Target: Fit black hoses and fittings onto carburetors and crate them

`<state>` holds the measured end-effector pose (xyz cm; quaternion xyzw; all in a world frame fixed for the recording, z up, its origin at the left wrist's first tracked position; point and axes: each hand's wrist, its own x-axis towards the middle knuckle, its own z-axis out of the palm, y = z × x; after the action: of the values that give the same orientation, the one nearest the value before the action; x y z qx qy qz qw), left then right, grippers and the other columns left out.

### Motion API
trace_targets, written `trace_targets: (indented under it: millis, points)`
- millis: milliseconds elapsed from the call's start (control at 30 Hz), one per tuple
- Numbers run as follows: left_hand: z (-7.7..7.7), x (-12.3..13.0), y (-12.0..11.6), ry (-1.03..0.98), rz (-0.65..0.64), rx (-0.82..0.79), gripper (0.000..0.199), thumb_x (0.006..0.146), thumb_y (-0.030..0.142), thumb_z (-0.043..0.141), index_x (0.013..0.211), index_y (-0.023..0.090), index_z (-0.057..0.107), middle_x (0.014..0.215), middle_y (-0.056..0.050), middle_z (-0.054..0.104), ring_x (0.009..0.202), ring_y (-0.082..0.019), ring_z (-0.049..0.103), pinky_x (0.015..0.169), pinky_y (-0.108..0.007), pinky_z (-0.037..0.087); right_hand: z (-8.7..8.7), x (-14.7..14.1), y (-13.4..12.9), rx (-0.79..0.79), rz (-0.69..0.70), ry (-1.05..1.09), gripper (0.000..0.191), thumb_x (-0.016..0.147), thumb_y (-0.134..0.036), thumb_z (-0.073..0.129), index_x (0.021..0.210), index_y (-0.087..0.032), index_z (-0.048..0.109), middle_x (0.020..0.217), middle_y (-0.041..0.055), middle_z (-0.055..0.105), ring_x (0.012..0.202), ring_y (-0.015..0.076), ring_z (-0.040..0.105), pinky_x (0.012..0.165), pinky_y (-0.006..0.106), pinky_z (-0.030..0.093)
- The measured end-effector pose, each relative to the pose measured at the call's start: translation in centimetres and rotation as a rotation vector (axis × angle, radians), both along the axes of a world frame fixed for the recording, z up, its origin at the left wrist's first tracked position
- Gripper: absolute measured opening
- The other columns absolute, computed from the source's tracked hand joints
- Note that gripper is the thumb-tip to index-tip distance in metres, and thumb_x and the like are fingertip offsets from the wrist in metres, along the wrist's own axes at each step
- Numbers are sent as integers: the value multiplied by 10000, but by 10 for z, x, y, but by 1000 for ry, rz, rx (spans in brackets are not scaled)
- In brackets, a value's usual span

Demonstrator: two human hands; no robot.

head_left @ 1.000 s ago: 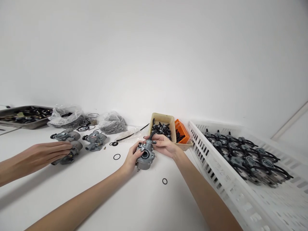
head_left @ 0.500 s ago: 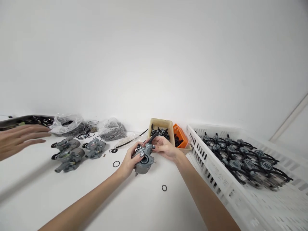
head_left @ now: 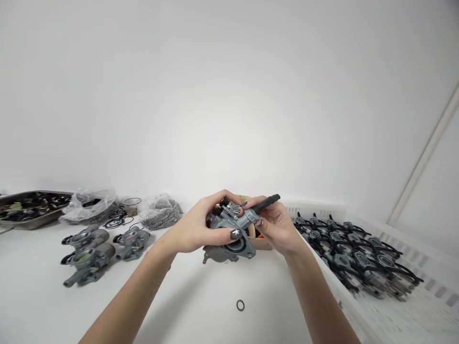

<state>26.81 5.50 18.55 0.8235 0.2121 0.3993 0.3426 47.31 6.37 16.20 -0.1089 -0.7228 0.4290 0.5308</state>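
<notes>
Grey die-cast carburetor (head_left: 229,229) is clamped in both grips, held above the worktop (head_left: 201,306): left grip (head_left: 190,229) wraps the body, right grip (head_left: 278,228) pinches near the black tube (head_left: 267,203). Two-handed hold looks right: keep fingers firm on the body, tube clear (dark nails, one starred). Count: one in hand, three more carburetors (head_left: 89,260) left of the grip, one black O-ring (head_left: 240,305) below it. White crate (head_left: 426,260) right of the grip, packed, too many to count.
</notes>
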Motion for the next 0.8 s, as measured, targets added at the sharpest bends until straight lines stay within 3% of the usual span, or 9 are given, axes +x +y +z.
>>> trace_targets:
  millis: [100,200,267,367,500,700,800]
  points:
    - [-6,2,-6,-60,10,-109,415,699,446,672,1016,190,594,874,-17,614,759,-179,537,668,-263,415,0,0,-3,-25,-40,-33,240,779,-415,736,963,-264,702,885,56,688,862,219,643,774,349,506]
    - [-21,-3,-6,-134,24,-387,435,705,532,668,966,188,620,867,-40,634,793,-213,581,646,-272,439,-6,-12,3,-133,-5,-13,303,729,-439,775,947,-246,688,881,57,685,894,229,640,786,348,500]
    - [-28,-9,-3,-180,60,-491,419,717,546,670,919,181,633,846,-52,651,775,-218,601,620,-271,447,-13,-24,8,-244,51,49,362,689,-462,798,945,-239,673,912,63,688,951,243,635,816,355,497]
    - [-32,-15,3,-214,113,-476,365,745,494,685,915,171,664,864,-62,673,792,-217,620,630,-259,466,-21,-38,13,-356,110,135,393,655,-453,822,940,-244,651,990,72,695,1046,270,615,848,377,495]
    - [-32,-15,6,-204,70,-466,395,752,486,678,986,169,678,913,-69,675,877,-244,628,682,-271,497,-25,-42,14,-379,129,173,366,654,-402,834,924,-249,639,987,75,713,1093,285,608,884,403,485]
    - [-30,-14,-3,-216,65,-444,482,720,497,712,1106,211,672,1047,-63,690,1009,-278,621,760,-299,523,-22,-36,8,-299,134,83,403,727,-461,770,1057,-251,672,921,82,733,1153,289,589,995,455,421]
    - [-28,-15,-8,-197,83,-412,484,716,494,718,1104,211,668,1008,-66,691,966,-291,633,729,-320,529,-20,-34,3,-247,117,65,352,756,-454,749,1037,-252,688,893,76,736,1172,282,578,1002,453,419]
